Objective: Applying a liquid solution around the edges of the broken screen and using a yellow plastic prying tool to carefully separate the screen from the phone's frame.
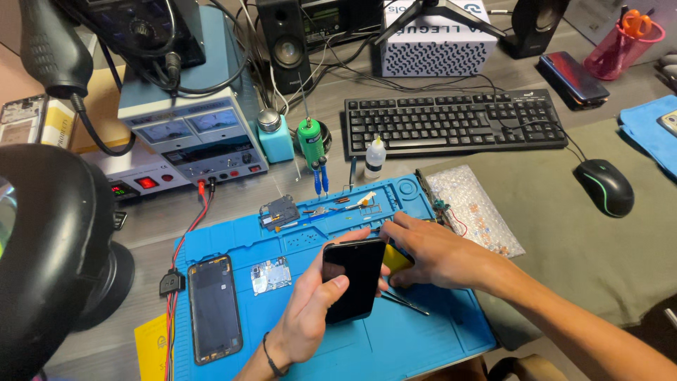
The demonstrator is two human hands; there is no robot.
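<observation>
My left hand (308,310) grips a black smartphone (352,279) by its lower left edge and holds it tilted above the blue work mat (416,335). My right hand (434,250) reaches in from the right, fingers at the phone's upper right edge, resting over a yellow flat piece (396,259). Whether it pinches that piece I cannot tell. Thin metal tweezers (405,303) lie on the mat just under my right hand.
On the mat lie an open phone frame (214,307), a circuit board (271,275), a small module (280,212) and screwdrivers (319,176). Behind stand a bench power supply (190,134), keyboard (451,121), mouse (604,186), glue bottle (375,156), bubble-wrap bag (476,208). A black magnifier lamp (49,247) fills the left.
</observation>
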